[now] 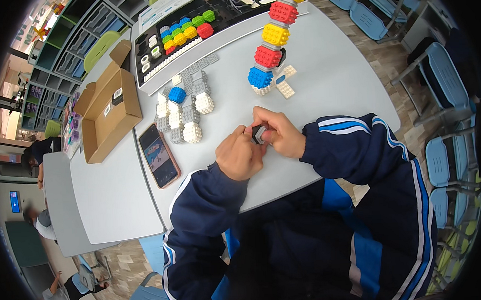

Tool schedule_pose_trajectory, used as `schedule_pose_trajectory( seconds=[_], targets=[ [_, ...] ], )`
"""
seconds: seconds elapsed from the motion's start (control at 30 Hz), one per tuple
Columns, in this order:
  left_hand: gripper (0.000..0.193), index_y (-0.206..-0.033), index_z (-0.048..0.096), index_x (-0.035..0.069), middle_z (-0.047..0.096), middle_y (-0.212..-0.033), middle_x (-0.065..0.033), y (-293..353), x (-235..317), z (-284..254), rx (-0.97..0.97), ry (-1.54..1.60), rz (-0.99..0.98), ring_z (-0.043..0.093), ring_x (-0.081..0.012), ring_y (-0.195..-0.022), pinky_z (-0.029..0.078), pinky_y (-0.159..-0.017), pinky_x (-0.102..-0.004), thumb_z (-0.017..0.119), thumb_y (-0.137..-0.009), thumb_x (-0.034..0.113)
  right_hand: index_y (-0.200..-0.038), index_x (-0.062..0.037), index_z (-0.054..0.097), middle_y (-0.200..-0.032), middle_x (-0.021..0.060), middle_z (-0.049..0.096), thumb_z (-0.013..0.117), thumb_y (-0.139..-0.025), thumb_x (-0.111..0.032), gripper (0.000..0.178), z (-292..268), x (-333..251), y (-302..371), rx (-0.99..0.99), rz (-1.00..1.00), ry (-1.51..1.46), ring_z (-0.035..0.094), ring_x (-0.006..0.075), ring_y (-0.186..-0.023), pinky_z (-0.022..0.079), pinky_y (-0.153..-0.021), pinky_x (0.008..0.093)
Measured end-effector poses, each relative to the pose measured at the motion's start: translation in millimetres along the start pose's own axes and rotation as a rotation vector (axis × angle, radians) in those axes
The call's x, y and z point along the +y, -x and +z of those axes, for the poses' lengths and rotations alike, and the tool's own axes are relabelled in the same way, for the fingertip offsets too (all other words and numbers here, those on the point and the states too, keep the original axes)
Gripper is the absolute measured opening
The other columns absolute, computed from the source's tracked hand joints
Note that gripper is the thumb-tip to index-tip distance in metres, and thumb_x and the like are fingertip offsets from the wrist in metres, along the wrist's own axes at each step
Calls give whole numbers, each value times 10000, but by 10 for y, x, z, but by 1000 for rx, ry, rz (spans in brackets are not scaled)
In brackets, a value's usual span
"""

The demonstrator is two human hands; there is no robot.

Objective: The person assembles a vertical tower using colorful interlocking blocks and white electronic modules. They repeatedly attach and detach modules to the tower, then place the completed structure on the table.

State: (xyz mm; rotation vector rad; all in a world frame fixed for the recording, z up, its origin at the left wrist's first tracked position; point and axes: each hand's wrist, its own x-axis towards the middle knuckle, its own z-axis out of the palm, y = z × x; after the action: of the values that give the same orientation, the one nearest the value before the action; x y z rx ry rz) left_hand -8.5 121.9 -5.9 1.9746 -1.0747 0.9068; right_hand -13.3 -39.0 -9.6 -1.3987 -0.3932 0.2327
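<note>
Between my two hands, close to the table's near edge, is a small black and grey block piece (258,133). My left hand (239,153) pinches it from the left, fingers curled. My right hand (280,133) grips its other side with thumb and fingertips. Beyond them rises a tower of studded blocks (268,56) in blue, red and yellow, joined by grey pieces, with white flat pieces (285,83) at its foot. To the left of my hands lie grey and white studded blocks (188,109) with one blue block (177,95) among them.
A phone (159,155) with its screen lit lies left of my left hand. Behind it stands an open cardboard box (110,113). A black tray (229,16) of coloured blocks spans the table's far side. Blue chairs (445,76) stand at right; other people are at far left.
</note>
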Motion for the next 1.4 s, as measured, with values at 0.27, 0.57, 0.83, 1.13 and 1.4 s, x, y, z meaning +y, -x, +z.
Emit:
schedule_pose_trajectory(
  seconds=[0.27,0.57,0.83,1.13,1.4],
  targets=[
    [363,-791,485,17,589,-762,-128,-88,-13,-99,-115,-9,-187,677,-303,-712,526,-591,-316,757,-568,-74,-945,-24,460,-944,88,557,451,-849,103,160,-113,-18,-164,-97,135,-175,567,127,-764,554,-542,299],
    [457,-1042,479,12,644,-1007,-133,-155,-167,-230,-91,337,-527,634,-193,-948,512,-819,-287,786,-706,-27,-1001,0,564,-769,67,579,572,-954,-269,274,-278,-4,-272,-89,238,-426,549,88,-558,552,-518,287],
    [497,-1060,432,46,643,-1032,-124,-339,-242,-54,20,541,-852,601,-123,-872,494,-753,-250,769,-708,-49,-1038,12,560,-772,84,610,610,-922,-281,319,-331,-117,-194,295,140,-71,544,86,-521,495,-406,273],
    [526,-1104,441,35,643,-1042,-118,-529,-235,102,58,549,-786,619,-140,-872,505,-751,-247,776,-705,-39,-1231,-2,508,-849,111,601,633,-884,-418,555,-258,-393,-163,381,129,-338,594,154,-557,513,-445,280],
    [544,-1101,457,35,652,-1014,-113,-618,-248,107,-5,452,-759,617,-146,-885,498,-794,-261,808,-686,-1,-1241,-111,557,-967,58,595,560,-906,-526,534,-320,-325,-244,372,166,-332,598,154,-892,521,-784,376]
  ],
)
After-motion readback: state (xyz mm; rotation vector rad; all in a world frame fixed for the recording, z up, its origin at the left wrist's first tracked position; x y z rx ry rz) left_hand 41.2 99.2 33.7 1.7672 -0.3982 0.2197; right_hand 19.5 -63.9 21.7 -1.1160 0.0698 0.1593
